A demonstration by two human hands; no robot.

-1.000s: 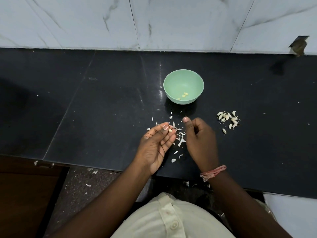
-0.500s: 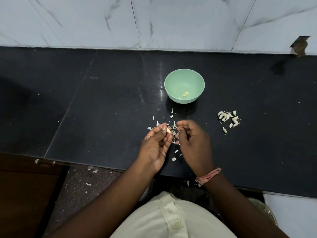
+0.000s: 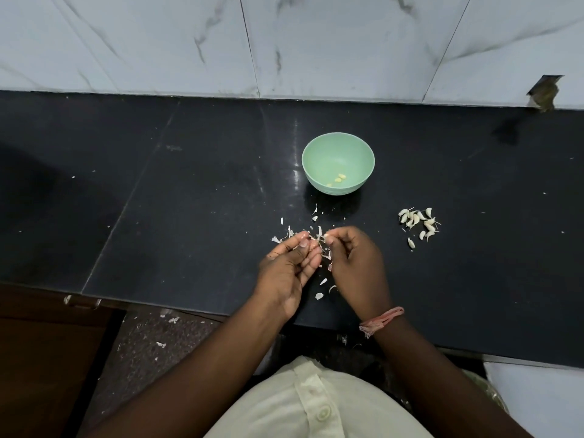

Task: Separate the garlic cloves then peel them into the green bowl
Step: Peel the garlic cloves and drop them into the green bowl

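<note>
A green bowl (image 3: pixel 338 147) stands on the black counter with three peeled cloves (image 3: pixel 337 179) at its bottom. My left hand (image 3: pixel 289 268) and my right hand (image 3: pixel 355 263) meet just in front of the bowl. Their fingertips pinch one small garlic clove (image 3: pixel 320 238) between them, mostly hidden by the fingers. White skin flakes (image 3: pixel 319 295) lie scattered under and around both hands. A pile of several unpeeled cloves (image 3: pixel 418 224) sits to the right of my right hand.
The black counter (image 3: pixel 189 200) runs left and right, backed by a white marble wall (image 3: pixel 316 42). Its front edge is just below my wrists. Skin scraps lie on the floor (image 3: pixel 151 336) at the lower left.
My right hand moved left and closed its fingers onto the clove held at my left fingertips. Both hands have drawn together.
</note>
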